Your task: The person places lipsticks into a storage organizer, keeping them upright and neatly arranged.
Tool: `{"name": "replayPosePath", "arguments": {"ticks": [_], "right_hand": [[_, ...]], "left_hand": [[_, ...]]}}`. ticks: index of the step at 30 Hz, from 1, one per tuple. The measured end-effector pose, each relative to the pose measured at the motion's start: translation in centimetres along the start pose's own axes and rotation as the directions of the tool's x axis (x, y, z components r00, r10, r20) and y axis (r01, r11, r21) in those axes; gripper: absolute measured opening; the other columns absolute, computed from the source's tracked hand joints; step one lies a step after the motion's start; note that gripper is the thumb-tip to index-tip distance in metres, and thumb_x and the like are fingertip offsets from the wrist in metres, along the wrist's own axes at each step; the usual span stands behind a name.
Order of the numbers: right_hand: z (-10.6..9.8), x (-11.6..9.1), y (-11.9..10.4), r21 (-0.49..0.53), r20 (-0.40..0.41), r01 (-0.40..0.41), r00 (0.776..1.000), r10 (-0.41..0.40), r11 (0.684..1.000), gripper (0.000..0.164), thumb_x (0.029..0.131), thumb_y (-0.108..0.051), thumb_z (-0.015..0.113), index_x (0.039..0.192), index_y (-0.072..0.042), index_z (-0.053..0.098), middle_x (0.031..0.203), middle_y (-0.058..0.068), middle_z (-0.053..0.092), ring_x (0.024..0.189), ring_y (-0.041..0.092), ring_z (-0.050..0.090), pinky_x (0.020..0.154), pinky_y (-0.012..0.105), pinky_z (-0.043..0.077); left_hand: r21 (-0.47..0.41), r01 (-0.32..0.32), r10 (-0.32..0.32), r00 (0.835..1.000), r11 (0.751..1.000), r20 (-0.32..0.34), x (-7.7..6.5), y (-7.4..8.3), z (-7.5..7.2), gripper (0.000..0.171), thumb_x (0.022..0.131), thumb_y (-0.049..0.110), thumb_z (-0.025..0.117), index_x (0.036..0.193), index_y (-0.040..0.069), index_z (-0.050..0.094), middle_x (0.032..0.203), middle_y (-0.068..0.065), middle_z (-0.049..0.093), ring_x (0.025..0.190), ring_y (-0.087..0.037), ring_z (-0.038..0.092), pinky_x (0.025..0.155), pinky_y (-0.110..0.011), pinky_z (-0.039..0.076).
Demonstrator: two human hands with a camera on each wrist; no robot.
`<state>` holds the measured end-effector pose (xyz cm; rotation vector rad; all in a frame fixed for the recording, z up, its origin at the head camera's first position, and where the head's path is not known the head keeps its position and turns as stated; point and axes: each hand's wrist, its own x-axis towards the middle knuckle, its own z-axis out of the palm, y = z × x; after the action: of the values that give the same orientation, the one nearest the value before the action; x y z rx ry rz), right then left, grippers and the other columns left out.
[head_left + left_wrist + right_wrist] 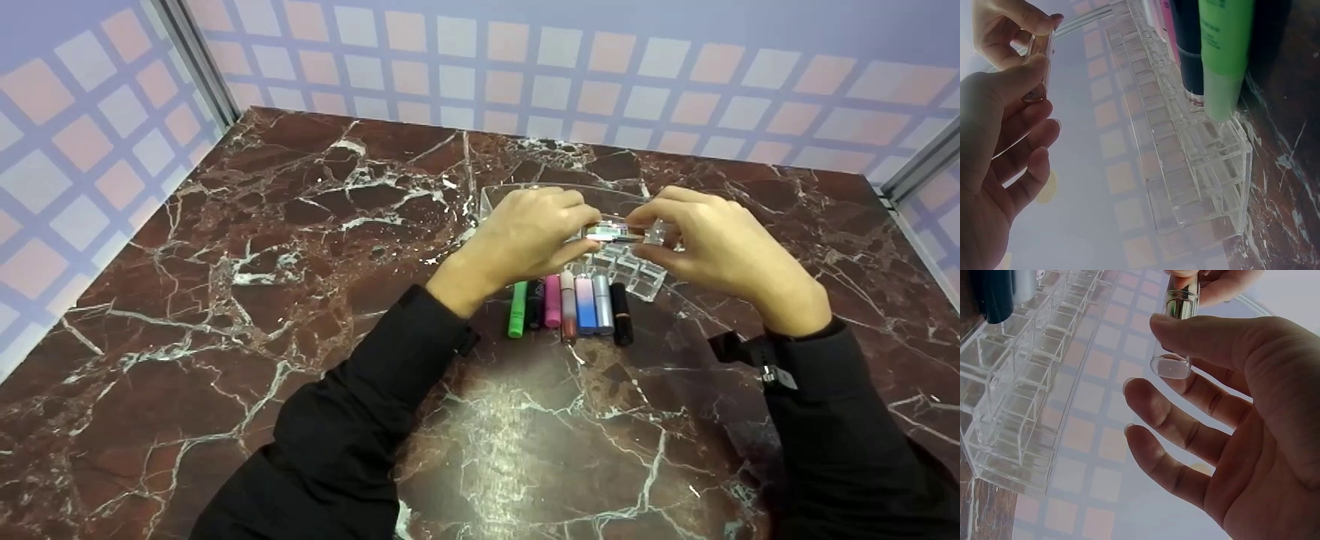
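Note:
Both hands are raised over a clear acrylic lipstick organizer, holding a small lipstick tube between them. The tube has a shiny metallic band and a clear end. My left hand pinches one end between thumb and fingers, and my right hand pinches the other. In the right wrist view, the lower fingers of the right hand spread away from the tube. Part of the organizer is hidden behind the hands in the head view.
In front of the organizer's tiers is a row of cosmetic tubes: green, black, magenta, reddish clear, pink-blue, silver and another black one. The dark marbled table meets checkered walls behind.

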<state>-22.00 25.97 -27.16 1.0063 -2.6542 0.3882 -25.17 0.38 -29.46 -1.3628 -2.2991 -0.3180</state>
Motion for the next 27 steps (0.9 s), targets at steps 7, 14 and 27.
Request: {"name": "replayPosePath", "arguments": {"ticks": [7, 14, 27], "right_hand": [[0.15, -0.11, 0.46, -0.011, -0.023, -0.047, 0.999, 0.046, 0.999, 0.030, 0.085, -0.017, 0.087, 0.111, -0.008, 0.073, 0.105, 0.006, 0.069, 0.080, 0.022, 0.070, 0.068, 0.042, 0.059], [0.16, -0.23, 0.77, -0.018, -0.041, -0.059, 0.997, 0.058, 0.998, 0.032, 0.086, -0.018, 0.086, 0.112, -0.006, 0.072, 0.105, 0.008, 0.070, 0.082, 0.024, 0.070, 0.070, 0.044, 0.059], [0.52, 0.06, 0.58, -0.004, -0.022, -0.087, 0.996, 0.087, 0.996, 0.028, 0.095, -0.021, 0.078, 0.117, -0.006, 0.069, 0.104, 0.008, 0.069, 0.082, 0.024, 0.071, 0.069, 0.047, 0.058]], "left_hand": [[-0.034, 0.039, -0.040, 0.999, 0.999, -0.029, -0.25, -0.27, -0.06, 0.025, 0.102, 0.025, 0.066, 0.114, 0.004, 0.071, 0.103, -0.009, 0.072, 0.087, -0.019, 0.068, 0.082, -0.026, 0.057], [-0.077, 0.056, -0.061, 0.996, 0.995, -0.063, -0.30, -0.62, -0.12, 0.026, 0.101, 0.023, 0.066, 0.116, 0.002, 0.071, 0.105, -0.010, 0.072, 0.087, -0.020, 0.068, 0.081, -0.025, 0.056], [-0.006, 0.206, -0.201, 0.960, 0.979, 0.195, 0.07, -0.42, -0.22, 0.036, 0.104, 0.037, 0.059, 0.122, 0.007, 0.069, 0.114, -0.007, 0.072, 0.098, -0.020, 0.068, 0.088, -0.028, 0.056]]}}
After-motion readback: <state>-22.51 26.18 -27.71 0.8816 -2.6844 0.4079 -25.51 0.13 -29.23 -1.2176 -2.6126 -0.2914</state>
